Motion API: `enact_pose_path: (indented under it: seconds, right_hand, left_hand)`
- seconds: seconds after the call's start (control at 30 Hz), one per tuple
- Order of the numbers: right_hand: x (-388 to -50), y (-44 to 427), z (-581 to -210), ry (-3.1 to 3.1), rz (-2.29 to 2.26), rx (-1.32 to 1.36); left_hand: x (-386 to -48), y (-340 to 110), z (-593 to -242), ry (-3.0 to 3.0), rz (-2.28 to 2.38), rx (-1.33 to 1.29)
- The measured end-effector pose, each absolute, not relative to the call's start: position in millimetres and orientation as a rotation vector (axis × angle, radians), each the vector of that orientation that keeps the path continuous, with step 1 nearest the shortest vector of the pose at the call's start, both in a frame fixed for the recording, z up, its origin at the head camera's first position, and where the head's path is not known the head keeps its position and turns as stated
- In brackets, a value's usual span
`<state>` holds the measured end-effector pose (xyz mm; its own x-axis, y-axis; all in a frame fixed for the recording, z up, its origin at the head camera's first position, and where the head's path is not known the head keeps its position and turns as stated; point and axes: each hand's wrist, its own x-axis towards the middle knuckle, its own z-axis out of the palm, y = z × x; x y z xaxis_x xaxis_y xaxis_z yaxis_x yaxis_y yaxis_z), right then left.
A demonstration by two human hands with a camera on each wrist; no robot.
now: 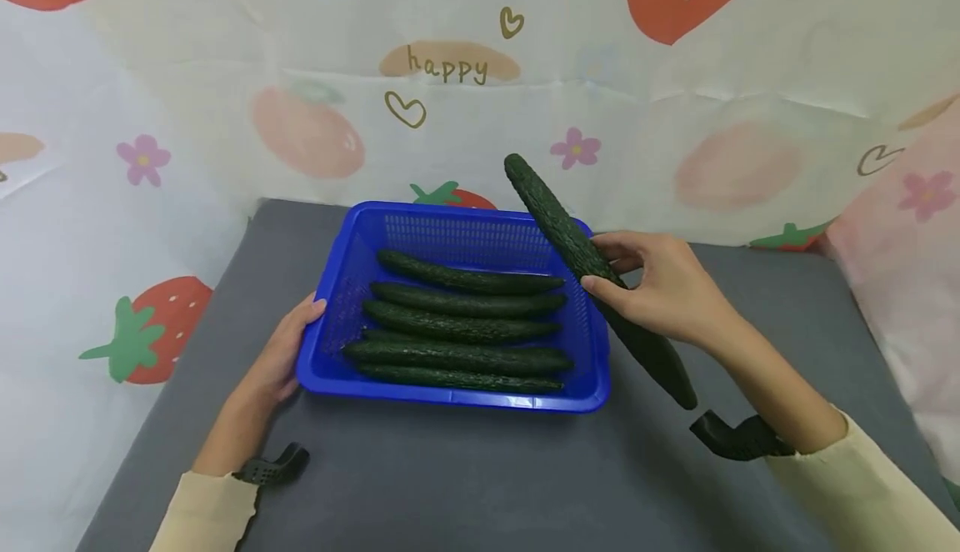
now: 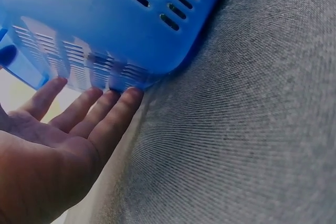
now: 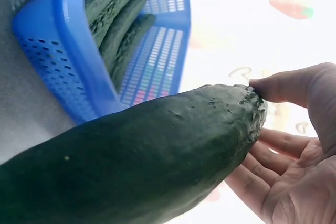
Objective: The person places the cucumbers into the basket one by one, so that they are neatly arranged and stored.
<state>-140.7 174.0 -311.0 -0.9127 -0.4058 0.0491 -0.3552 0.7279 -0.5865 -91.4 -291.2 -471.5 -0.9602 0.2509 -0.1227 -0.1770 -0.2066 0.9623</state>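
My right hand holds a long dark green cucumber between thumb and fingers, slanting above the basket's right end. One tip points up and back, the other down toward my wrist. In the right wrist view that cucumber fills the foreground, partly hiding the basket behind it. A blue plastic basket stands on the table with several cucumbers lying side by side in it. At its left side my left hand holds the rim, thumb on top. The fingers touch the slotted outer wall.
The grey cloth-covered table extends around the basket. Behind it hangs a pale sheet printed with strawberries, hearts and flowers. Black wrist mounts stick out beneath both sleeves.
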Motion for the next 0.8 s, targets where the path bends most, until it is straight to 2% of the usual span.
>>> enact_pose_path:
  seconds: [0.5, 0.8]
  right_hand:
    - [-172, 121, -302, 2.740, -0.881, -0.781]
    - [-175, 96, -304, 2.688, -0.867, -0.813]
  left_hand:
    - [-101, -287, -470, 1.807, 2.224, 0.096]
    - [-95, -288, -476, 1.842, 2.213, 0.047]
